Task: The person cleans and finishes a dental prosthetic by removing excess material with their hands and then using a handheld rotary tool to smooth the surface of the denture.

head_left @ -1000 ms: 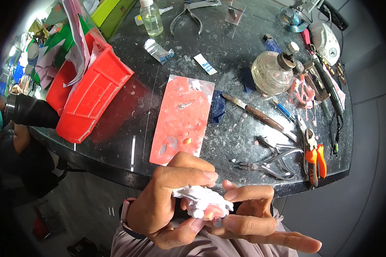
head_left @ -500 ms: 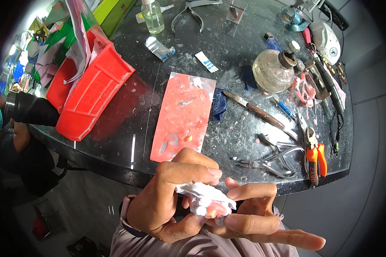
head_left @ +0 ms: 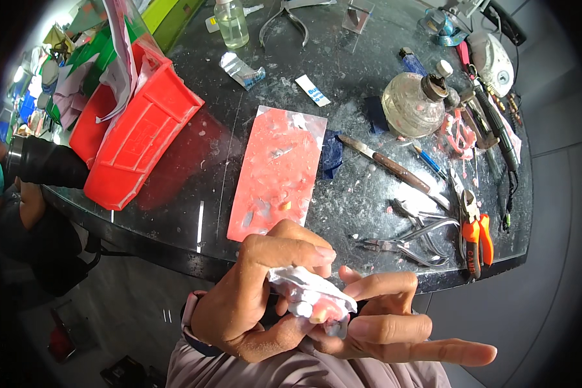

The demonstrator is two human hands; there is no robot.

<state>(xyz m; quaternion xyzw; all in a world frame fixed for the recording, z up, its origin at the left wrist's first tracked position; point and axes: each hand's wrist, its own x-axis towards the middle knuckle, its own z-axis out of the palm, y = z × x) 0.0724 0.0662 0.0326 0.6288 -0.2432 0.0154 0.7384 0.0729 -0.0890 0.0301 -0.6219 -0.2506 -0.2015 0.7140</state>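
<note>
A small white plaster dental model (head_left: 297, 284) is held just off the table's near edge, between my two hands. Pink wax (head_left: 333, 308) and a yellowish tooth (head_left: 318, 317) show on its lower side. My left hand (head_left: 246, 297) is closed around its left part, index finger curled over the top and thumb underneath. At the right end, my right hand (head_left: 388, 323) pinches the model, with one finger stretched out to the right. Its grip is partly hidden behind the model. A small greyish piece (head_left: 336, 328) sits by the right fingertips; I cannot make out what it is.
Beyond my hands lies a pink wax sheet (head_left: 275, 168). To the right are a wooden-handled knife (head_left: 398, 171), pliers (head_left: 407, 249), orange-handled cutters (head_left: 478, 239) and a glass burner (head_left: 412, 107). A red bin (head_left: 142, 132) stands left, near another person's arm (head_left: 29, 207).
The model has tilted a little, its left end rising slightly. My right fingers have shifted slightly to the right along it. Both hands keep their hold.
</note>
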